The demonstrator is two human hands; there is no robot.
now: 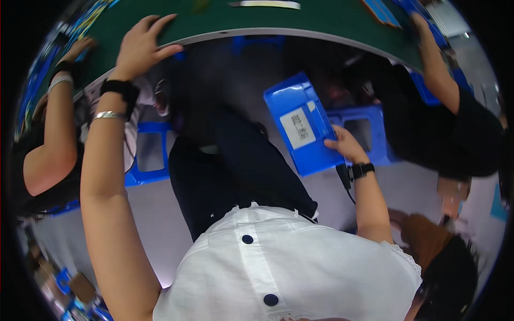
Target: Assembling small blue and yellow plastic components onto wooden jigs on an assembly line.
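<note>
My right hand (347, 144) grips a blue plastic bin (321, 155) by its near right edge. The bin hangs tilted below the table's edge, and a white label (297, 128) is stuck on the side facing me. Its inside is hidden from this view. My left hand (140, 47) rests at the near edge of the green-topped table (203, 21), its fingers spread and nothing in them. Each of my wrists wears a black band.
A pale strip-shaped item (270, 4) lies on the table. Blue stools (372, 128) stand at both sides of my legs. Co-workers sit close on the left (53, 144) and right (444, 107), their arms at the table. Boxes (81, 288) lie at the lower left.
</note>
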